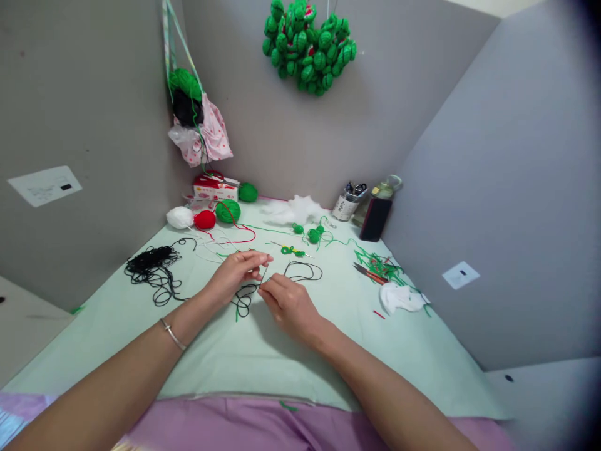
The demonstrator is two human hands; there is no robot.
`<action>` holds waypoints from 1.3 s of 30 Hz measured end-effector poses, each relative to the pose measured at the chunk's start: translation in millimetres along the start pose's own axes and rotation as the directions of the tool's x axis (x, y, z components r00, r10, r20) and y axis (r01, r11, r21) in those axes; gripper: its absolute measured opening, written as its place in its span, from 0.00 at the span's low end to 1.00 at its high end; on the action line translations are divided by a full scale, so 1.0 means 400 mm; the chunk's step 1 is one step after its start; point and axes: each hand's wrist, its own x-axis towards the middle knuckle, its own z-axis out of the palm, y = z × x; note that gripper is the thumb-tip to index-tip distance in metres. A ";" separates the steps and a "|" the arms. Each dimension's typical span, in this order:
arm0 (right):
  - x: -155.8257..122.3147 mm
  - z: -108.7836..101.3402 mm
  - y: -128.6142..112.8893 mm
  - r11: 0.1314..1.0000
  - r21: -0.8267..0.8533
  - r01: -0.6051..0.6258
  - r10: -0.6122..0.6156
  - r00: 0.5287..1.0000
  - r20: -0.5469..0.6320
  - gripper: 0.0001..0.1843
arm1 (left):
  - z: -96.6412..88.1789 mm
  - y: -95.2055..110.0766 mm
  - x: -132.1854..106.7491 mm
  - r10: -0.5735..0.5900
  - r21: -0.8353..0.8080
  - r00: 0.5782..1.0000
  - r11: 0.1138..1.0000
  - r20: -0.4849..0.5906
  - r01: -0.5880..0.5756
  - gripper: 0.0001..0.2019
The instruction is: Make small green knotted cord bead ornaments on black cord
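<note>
Over the middle of the table, my left hand has its thumb and fingertips pinched together on a thin black yarn. A short dark stretch runs down from there to my right hand, whose fingers are curled closed on it. Whether a needle is also in the fingers is too small to make out. Loops of the yarn lie below my left hand and beyond my right. Just past the hands rests a small green crocheted piece with a thin metal tool through it. Small green balls trail strands behind it.
A tangled black yarn heap lies left. White, red and green yarn balls sit at back left. Orange-handled scissors, green scraps and a phone are right. Green crocheted pieces hang above.
</note>
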 end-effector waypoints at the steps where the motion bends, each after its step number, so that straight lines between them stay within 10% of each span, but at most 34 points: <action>1: 0.001 -0.006 -0.002 1.000 -0.015 0.016 -0.016 1.000 -0.013 0.14 | 0.007 -0.006 -0.003 0.056 0.125 0.998 0.991 -0.011 -0.054 0.10; 5: 0.012 -0.052 0.012 0.998 0.035 -0.055 0.059 0.991 -0.120 0.12 | 0.013 -0.026 -0.009 0.277 0.453 0.954 0.841 0.111 -0.297 0.10; 11: 0.026 -0.095 0.049 0.969 0.156 -0.190 0.215 0.962 -0.166 0.10 | -0.003 -0.037 0.000 0.271 0.535 0.933 0.765 0.236 -0.358 0.06; 26: 0.037 -0.072 0.064 0.825 0.393 -0.405 0.440 0.898 0.003 0.10 | 0.004 0.007 -0.012 0.129 0.074 0.992 0.989 0.009 -0.130 0.12; 39: 0.052 -0.121 0.059 0.688 0.586 -0.428 0.502 0.864 0.041 0.13 | -0.046 0.037 0.015 0.168 0.078 0.973 0.985 -0.159 -0.157 0.15</action>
